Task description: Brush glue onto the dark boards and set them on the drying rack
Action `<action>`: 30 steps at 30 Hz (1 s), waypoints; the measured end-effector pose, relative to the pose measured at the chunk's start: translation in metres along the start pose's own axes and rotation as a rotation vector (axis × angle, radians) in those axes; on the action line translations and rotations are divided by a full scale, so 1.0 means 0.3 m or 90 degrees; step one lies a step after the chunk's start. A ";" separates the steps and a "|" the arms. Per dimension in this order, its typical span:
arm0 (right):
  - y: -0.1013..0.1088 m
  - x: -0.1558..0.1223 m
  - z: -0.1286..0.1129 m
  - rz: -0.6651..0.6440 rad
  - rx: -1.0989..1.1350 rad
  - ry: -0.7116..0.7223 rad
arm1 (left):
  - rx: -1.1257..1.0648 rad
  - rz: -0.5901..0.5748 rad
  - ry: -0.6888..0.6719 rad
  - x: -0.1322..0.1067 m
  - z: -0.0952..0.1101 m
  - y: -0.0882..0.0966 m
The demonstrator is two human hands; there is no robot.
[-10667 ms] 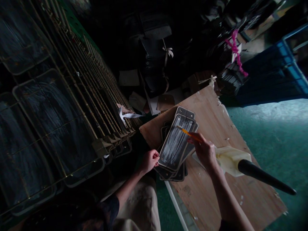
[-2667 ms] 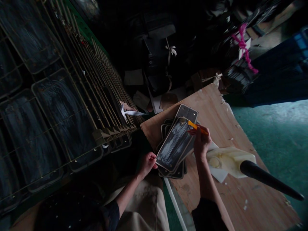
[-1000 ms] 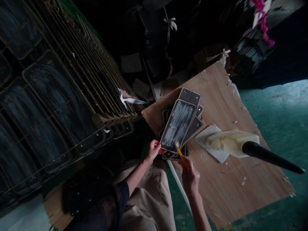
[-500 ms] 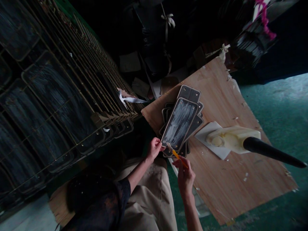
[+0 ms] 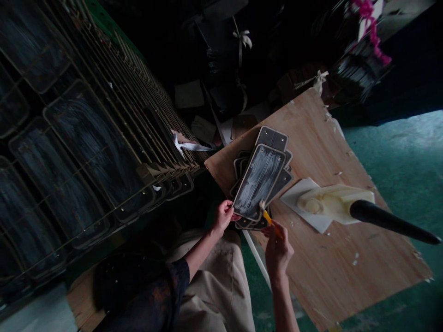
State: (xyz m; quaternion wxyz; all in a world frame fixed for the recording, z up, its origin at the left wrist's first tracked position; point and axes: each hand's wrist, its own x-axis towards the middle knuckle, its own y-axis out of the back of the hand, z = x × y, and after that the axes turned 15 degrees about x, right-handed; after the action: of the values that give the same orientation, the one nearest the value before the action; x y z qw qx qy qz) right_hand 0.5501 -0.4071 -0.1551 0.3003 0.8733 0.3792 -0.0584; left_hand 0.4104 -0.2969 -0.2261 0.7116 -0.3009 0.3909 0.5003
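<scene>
My left hand point(image 5: 224, 216) pinches the lower left corner of a dark rectangular panel point(image 5: 261, 180) with rounded corners and a pale edge. Whitish streaks of wet coating cover its face. The panel lies tilted on an uneven stack of similar dark panels point(image 5: 277, 138). In my right hand point(image 5: 278, 246) is a small brush with a yellow-orange handle point(image 5: 267, 217). Its bristles touch the panel's right edge near the bottom corner. To the right, a translucent container point(image 5: 332, 200) with a pale substance and a long black spout or handle rests partly on a white sheet point(image 5: 299, 191).
The stack stands on a wooden board point(image 5: 367, 258) with small white scraps on it. At the left, a wire rack point(image 5: 138, 106) holds several streaked panels. Dark bundles tied with white strips point(image 5: 244, 39) stand behind. The floor point(image 5: 411, 152) is green.
The brush in my right hand has moved right along the panel's lower end to its right edge. My left hand keeps its hold on the corner.
</scene>
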 end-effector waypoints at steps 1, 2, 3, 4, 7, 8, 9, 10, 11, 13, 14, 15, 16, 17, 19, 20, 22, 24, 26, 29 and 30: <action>0.000 -0.022 -0.009 -0.016 -0.002 -0.019 | -0.004 0.002 0.007 0.000 -0.001 0.000; 0.001 -0.042 -0.023 -0.032 -0.001 -0.033 | -0.005 0.002 0.012 0.000 -0.002 0.000; 0.002 -0.060 -0.040 -0.045 0.004 -0.043 | -0.006 0.000 0.013 0.001 -0.002 0.001; 0.003 -0.071 -0.061 -0.055 0.012 -0.049 | -0.005 -0.003 0.011 0.001 -0.003 0.002; -0.007 -0.058 -0.125 -0.056 0.051 -0.036 | 0.008 -0.008 0.004 0.001 -0.005 0.004; -0.017 -0.035 -0.142 -0.047 0.059 -0.017 | 0.016 -0.003 0.003 0.002 -0.006 0.003; -0.030 -0.002 -0.157 -0.037 0.067 0.006 | 0.025 0.003 0.003 0.003 -0.007 0.003; -0.045 0.039 -0.168 -0.026 0.080 0.030 | 0.033 0.008 0.003 0.004 -0.008 0.002; -0.063 0.085 -0.176 -0.011 0.101 0.050 | 0.039 0.011 0.004 0.006 -0.009 0.002; -0.101 0.183 -0.184 0.028 0.158 0.072 | 0.048 0.010 0.007 0.010 -0.012 0.001; -0.119 0.225 -0.184 0.048 0.188 0.074 | 0.052 0.007 0.008 0.012 -0.014 0.001; -0.134 0.258 -0.182 0.062 0.211 0.072 | 0.055 0.004 0.008 0.013 -0.014 0.002; -0.147 0.277 -0.176 0.067 0.226 0.068 | 0.056 0.001 0.005 0.014 -0.014 0.003; -0.155 0.280 -0.167 0.061 0.230 0.060 | 0.055 -0.005 0.000 0.014 -0.013 0.003; -0.156 0.240 -0.141 0.017 0.218 0.033 | 0.049 -0.013 -0.008 0.012 -0.009 0.003; -0.149 0.203 -0.125 -0.015 0.204 0.015 | 0.043 -0.014 -0.005 0.010 -0.006 0.002; -0.123 0.124 -0.094 -0.080 0.173 -0.017 | 0.029 -0.013 0.003 0.006 0.001 -0.001; -0.089 0.083 -0.071 -0.117 0.150 -0.025 | 0.022 -0.009 0.011 0.002 0.005 -0.004; -0.059 0.114 -0.063 -0.111 0.131 0.000 | 0.026 -0.010 0.016 0.002 0.008 -0.004; -0.030 0.272 -0.074 -0.034 0.118 0.081 | 0.036 -0.014 0.023 0.008 0.015 0.000; -0.022 0.328 -0.078 0.001 0.115 0.111 | 0.034 -0.020 0.024 0.011 0.019 0.002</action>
State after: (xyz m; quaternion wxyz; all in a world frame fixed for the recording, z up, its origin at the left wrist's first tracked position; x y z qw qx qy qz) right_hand 0.6120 -0.3284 -0.1717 0.1867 0.8986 0.3967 -0.0161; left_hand 0.4119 -0.2905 -0.2260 0.7197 -0.2970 0.4126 0.4729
